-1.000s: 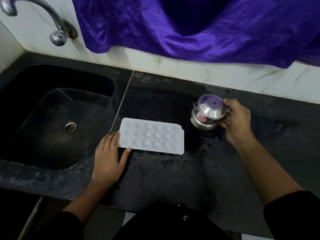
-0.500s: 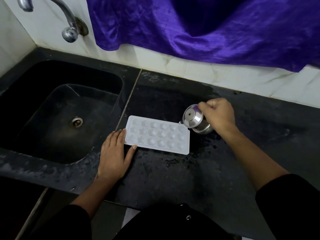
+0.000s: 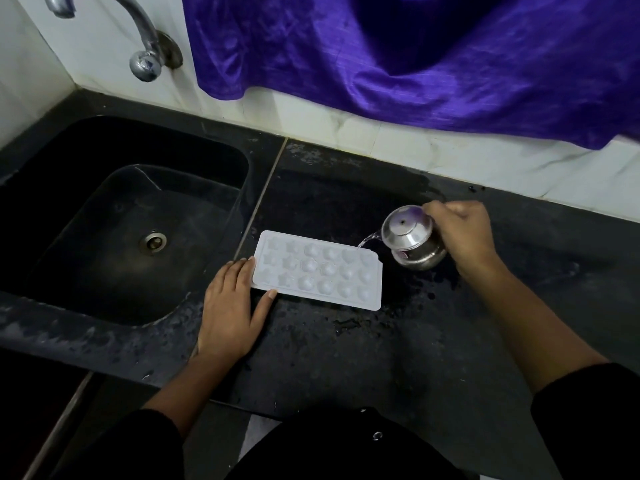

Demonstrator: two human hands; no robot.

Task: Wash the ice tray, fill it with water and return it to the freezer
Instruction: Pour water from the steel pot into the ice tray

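A white ice tray (image 3: pixel 318 270) with several moulded cavities lies flat on the wet black counter (image 3: pixel 398 341), just right of the sink. My left hand (image 3: pixel 232 306) lies flat on the counter, its fingers and thumb against the tray's left end. My right hand (image 3: pixel 460 235) grips a small steel pot (image 3: pixel 412 242), tilted to the left over the tray's far right corner. A thin stream of water (image 3: pixel 369 239) runs from the pot's rim onto that corner.
A black sink (image 3: pixel 131 220) with a round drain (image 3: pixel 152 241) sits at the left, and a chrome tap (image 3: pixel 145 46) juts from the wall above it. Purple cloth (image 3: pixel 415 57) hangs over the white tiled wall behind the counter.
My right hand lifted the steel pot, carried it left to the tray and tipped it, and water now pours out. My left hand stayed against the tray.
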